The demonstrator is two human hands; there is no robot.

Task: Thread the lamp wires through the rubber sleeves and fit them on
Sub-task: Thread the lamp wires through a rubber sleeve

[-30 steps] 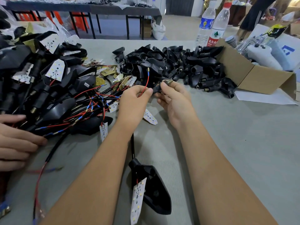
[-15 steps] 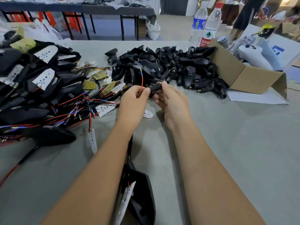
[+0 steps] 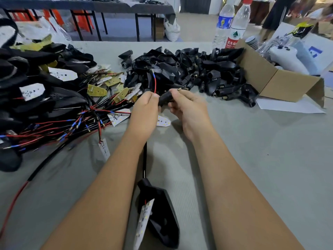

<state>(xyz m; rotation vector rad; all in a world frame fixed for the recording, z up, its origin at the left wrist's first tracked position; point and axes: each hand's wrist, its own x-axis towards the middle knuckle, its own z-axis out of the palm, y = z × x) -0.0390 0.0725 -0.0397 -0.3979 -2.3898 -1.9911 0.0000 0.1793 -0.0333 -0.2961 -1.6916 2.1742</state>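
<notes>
The left hand point(image 3: 144, 107) pinches the red wire point(image 3: 155, 83), while the right hand point(image 3: 189, 107) grips the black rubber sleeve point(image 3: 164, 99), now drawn closer to the left fingertips than half a second ago (threading looks underway). The wire's blue-tipped end stands up above the hands. Its lamp housing point(image 3: 160, 210) lies on the desk point(image 3: 252, 159) between the forearms.

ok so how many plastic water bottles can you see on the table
2, both at the far right edge of the table: a blue-label bottle, and a red-cap bottle right beside it, by the cardboard box. More may be hidden.
</notes>
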